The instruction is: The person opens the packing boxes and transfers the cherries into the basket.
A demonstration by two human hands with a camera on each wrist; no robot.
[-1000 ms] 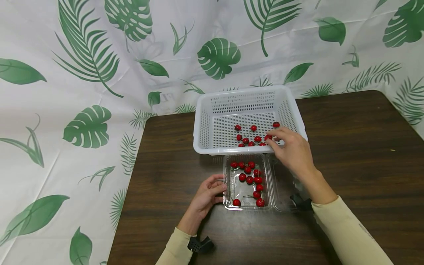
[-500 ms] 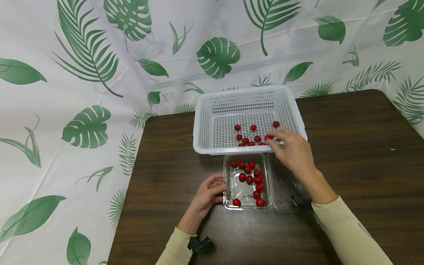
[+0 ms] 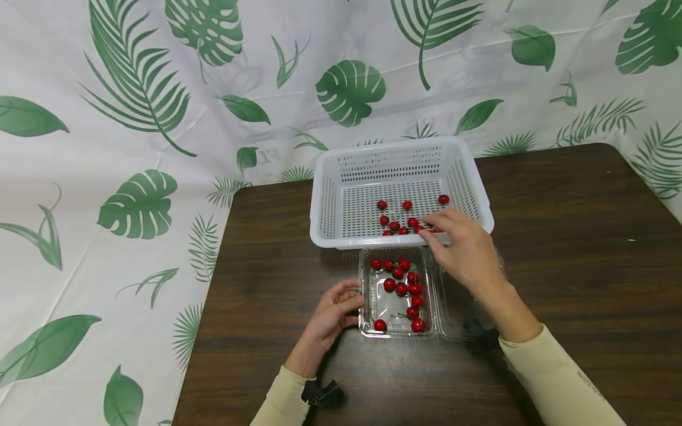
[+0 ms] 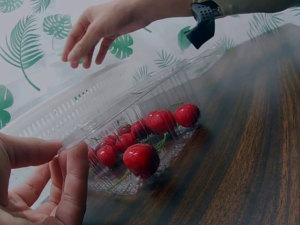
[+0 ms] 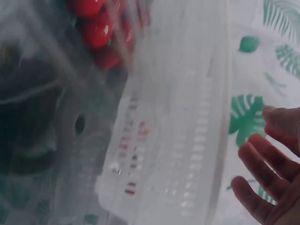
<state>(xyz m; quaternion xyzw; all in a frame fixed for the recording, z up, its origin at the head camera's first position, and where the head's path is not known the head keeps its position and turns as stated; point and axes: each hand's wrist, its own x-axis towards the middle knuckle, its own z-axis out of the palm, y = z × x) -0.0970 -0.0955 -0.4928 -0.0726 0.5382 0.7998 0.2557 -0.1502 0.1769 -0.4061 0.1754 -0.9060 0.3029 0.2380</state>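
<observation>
My left hand (image 3: 331, 312) pinches the left rim of a clear plastic container (image 3: 382, 305) between thumb and fingers. Several red cherries (image 3: 401, 289) lie in it, some with green stems; the left wrist view shows cherries (image 4: 141, 160) through the clear wall. Behind the container stands a white perforated basket (image 3: 346, 242) with more cherries (image 3: 407, 205) on its floor. My right hand (image 3: 465, 248) reaches over the basket's front rim, thumb and fingers apart, close to a cherry (image 3: 418, 229) near that rim. In the right wrist view the right hand (image 5: 276, 168) has spread fingers with nothing between them.
The container's clear lid (image 3: 452, 313) lies folded out to the right, partly under my right forearm. All stands on a dark wooden table (image 3: 266, 248). A white leaf-print cloth (image 3: 288, 118) hangs behind the table and along its left side.
My right hand has shifted left and slightly nearer along the basket's front rim, and the cherry that was between its fingertips now shows lower, partly behind the hand. My left hand stays put.
</observation>
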